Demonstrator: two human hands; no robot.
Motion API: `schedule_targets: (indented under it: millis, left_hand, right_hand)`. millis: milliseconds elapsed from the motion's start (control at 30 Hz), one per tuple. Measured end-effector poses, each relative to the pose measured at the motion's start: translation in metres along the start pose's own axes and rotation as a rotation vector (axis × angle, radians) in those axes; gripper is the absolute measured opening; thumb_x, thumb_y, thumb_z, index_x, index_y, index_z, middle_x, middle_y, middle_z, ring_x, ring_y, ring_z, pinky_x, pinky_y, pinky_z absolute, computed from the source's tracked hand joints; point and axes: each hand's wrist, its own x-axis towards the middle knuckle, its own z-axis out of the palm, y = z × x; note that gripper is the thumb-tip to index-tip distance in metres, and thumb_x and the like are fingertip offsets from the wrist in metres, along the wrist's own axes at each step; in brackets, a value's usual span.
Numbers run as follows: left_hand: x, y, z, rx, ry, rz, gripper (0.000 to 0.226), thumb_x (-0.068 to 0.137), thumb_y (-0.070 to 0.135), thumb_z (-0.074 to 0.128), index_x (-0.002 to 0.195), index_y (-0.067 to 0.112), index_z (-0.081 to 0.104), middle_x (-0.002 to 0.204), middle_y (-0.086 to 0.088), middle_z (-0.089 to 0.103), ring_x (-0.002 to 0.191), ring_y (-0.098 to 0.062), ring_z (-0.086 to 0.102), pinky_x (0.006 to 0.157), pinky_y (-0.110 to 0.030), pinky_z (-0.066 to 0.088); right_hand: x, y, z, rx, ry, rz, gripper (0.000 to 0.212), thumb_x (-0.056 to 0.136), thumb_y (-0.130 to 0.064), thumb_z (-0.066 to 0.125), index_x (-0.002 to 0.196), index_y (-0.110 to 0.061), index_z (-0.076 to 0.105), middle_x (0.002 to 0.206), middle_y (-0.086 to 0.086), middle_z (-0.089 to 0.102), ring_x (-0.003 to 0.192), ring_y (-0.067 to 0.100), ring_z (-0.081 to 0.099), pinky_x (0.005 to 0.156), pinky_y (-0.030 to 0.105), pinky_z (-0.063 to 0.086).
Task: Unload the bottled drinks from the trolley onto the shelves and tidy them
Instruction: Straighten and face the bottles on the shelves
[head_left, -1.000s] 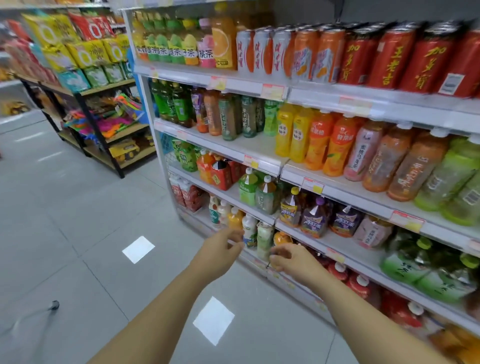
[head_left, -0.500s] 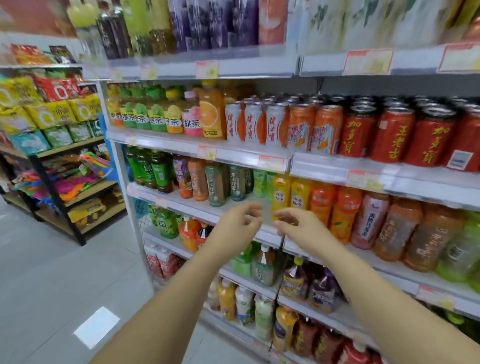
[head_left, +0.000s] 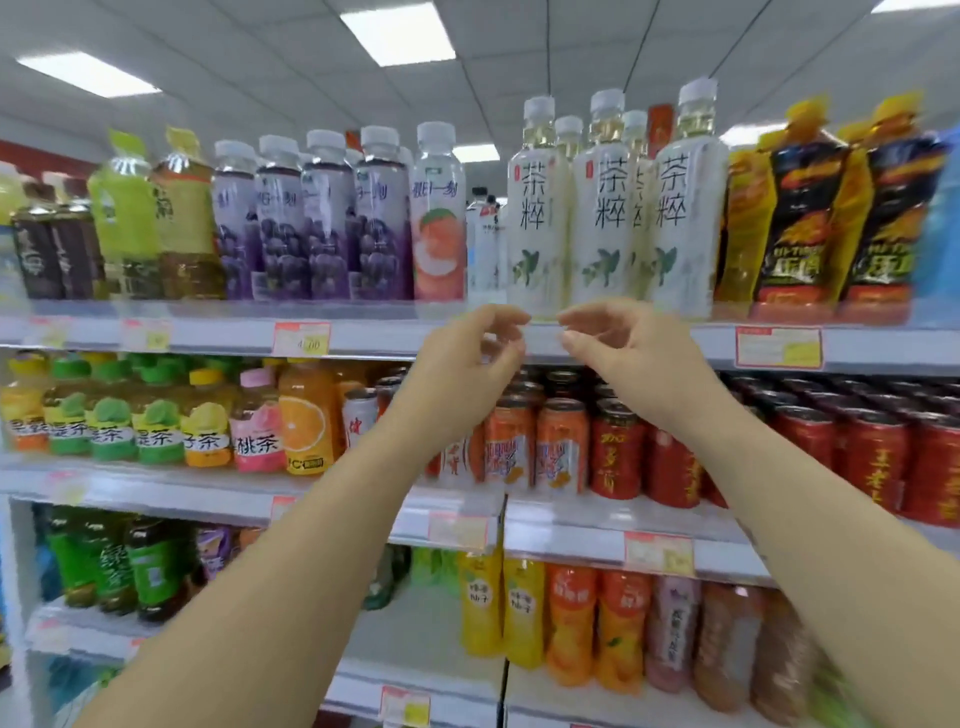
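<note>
Both my hands are raised in front of the top shelf's front edge (head_left: 363, 332). My left hand (head_left: 467, 364) and my right hand (head_left: 628, 353) are empty, fingers loosely curled and apart, nearly touching each other. Just above them stand white tea bottles (head_left: 597, 208) with pale caps. Left of those are a peach drink bottle (head_left: 439, 218) and purple grape bottles (head_left: 322, 223). Between the peach bottle and the white bottles is a gap with smaller bottles set further back. No trolley is in view.
Yellow-and-black pouch-shaped bottles (head_left: 810, 208) fill the top shelf's right. The shelf below holds small tea bottles (head_left: 156, 415) and red and orange cans (head_left: 613, 447). Lower shelves carry green, yellow and orange bottles (head_left: 571, 623). Price tags (head_left: 301, 338) line the shelf edges.
My view and both hands have risen from the low shelves up to the top shelf. The hands stayed empty and close together throughout.
</note>
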Motion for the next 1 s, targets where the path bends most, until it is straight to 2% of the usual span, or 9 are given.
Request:
schedule_targets:
  millis: [133, 233, 300, 400, 467, 567, 633, 833, 1000]
  left_hand:
    - [0.045, -0.005, -0.001, 0.026, 0.033, 0.078, 0.039, 0.093, 0.021, 0.055, 0.130, 0.026, 0.047, 0.121, 0.007, 0.051, 0.105, -0.006, 0.051, 0.091, -0.022, 0.040]
    - [0.072, -0.012, 0.003, 0.028, 0.063, 0.045, 0.057, 0.090, 0.021, 0.058, 0.141, 0.026, 0.032, 0.135, -0.003, 0.042, 0.119, -0.016, 0.045, 0.100, -0.028, 0.036]
    - [0.084, -0.015, 0.007, 0.011, 0.051, 0.009, 0.067, 0.089, 0.019, 0.059, 0.146, 0.023, 0.023, 0.140, -0.008, 0.036, 0.125, -0.021, 0.041, 0.100, -0.027, 0.031]
    - [0.098, -0.017, 0.009, -0.017, 0.038, 0.008, 0.076, 0.090, 0.017, 0.059, 0.149, 0.020, 0.011, 0.145, -0.008, 0.036, 0.124, -0.013, 0.040, 0.091, -0.016, 0.027]
    - [0.105, -0.018, 0.010, -0.029, 0.015, -0.013, 0.079, 0.091, 0.021, 0.058, 0.149, 0.024, 0.004, 0.140, -0.005, 0.045, 0.112, -0.014, 0.051, 0.086, -0.019, 0.035]
    - [0.112, -0.021, 0.014, 0.062, -0.018, -0.038, 0.083, 0.091, 0.028, 0.057, 0.149, 0.026, -0.002, 0.122, -0.010, 0.060, 0.096, -0.027, 0.062, 0.082, -0.035, 0.049]
    - [0.114, -0.022, 0.016, 0.095, -0.020, -0.037, 0.083, 0.090, 0.029, 0.058, 0.149, 0.025, 0.001, 0.118, -0.011, 0.062, 0.096, -0.030, 0.062, 0.083, -0.041, 0.051]
    - [0.117, -0.019, 0.020, 0.074, -0.016, -0.006, 0.085, 0.087, 0.026, 0.062, 0.149, 0.024, 0.003, 0.125, -0.006, 0.058, 0.106, -0.025, 0.059, 0.085, -0.038, 0.050]
    - [0.120, -0.019, 0.025, 0.088, -0.025, 0.011, 0.086, 0.086, 0.030, 0.062, 0.148, 0.025, 0.002, 0.123, -0.009, 0.058, 0.102, -0.026, 0.061, 0.084, -0.045, 0.052]
  right_hand:
    - [0.031, -0.002, -0.010, -0.113, 0.189, -0.037, 0.013, 0.086, -0.017, 0.062, 0.097, -0.023, 0.064, 0.086, -0.009, 0.062, 0.081, 0.011, 0.057, 0.079, 0.021, 0.046]
    - [0.047, 0.004, -0.010, -0.327, 0.223, -0.068, 0.032, 0.085, -0.016, 0.063, 0.117, -0.014, 0.060, 0.111, 0.004, 0.056, 0.097, 0.008, 0.048, 0.087, 0.012, 0.032]
    - [0.055, 0.012, -0.005, -0.426, 0.167, -0.024, 0.047, 0.085, -0.019, 0.063, 0.129, -0.017, 0.051, 0.134, 0.009, 0.042, 0.119, 0.014, 0.042, 0.097, 0.012, 0.023]
    - [0.060, 0.021, 0.005, -0.470, 0.126, 0.080, 0.060, 0.087, -0.028, 0.060, 0.141, -0.027, 0.034, 0.154, 0.010, 0.012, 0.142, 0.024, 0.016, 0.112, 0.032, 0.019]
    - [0.063, 0.023, 0.008, -0.503, 0.134, 0.095, 0.062, 0.090, -0.034, 0.056, 0.144, -0.031, 0.026, 0.155, 0.011, 0.005, 0.143, 0.027, 0.013, 0.113, 0.038, 0.020]
    - [0.068, 0.025, 0.010, -0.547, 0.137, 0.097, 0.061, 0.092, -0.039, 0.051, 0.145, -0.034, 0.023, 0.155, 0.012, 0.004, 0.142, 0.031, 0.016, 0.113, 0.042, 0.021]
    - [0.069, 0.026, 0.009, -0.576, 0.131, 0.106, 0.060, 0.092, -0.041, 0.049, 0.146, -0.034, 0.022, 0.155, 0.012, 0.004, 0.142, 0.031, 0.018, 0.113, 0.042, 0.021]
    - [0.069, 0.030, 0.003, -0.602, 0.134, 0.113, 0.066, 0.090, -0.045, 0.051, 0.146, -0.033, 0.019, 0.156, 0.008, 0.006, 0.142, 0.029, 0.018, 0.113, 0.045, 0.026]
    - [0.065, 0.025, -0.006, -0.686, 0.100, 0.111, 0.060, 0.088, -0.047, 0.052, 0.142, -0.033, 0.030, 0.155, 0.006, 0.011, 0.142, 0.025, 0.018, 0.113, 0.044, 0.027]
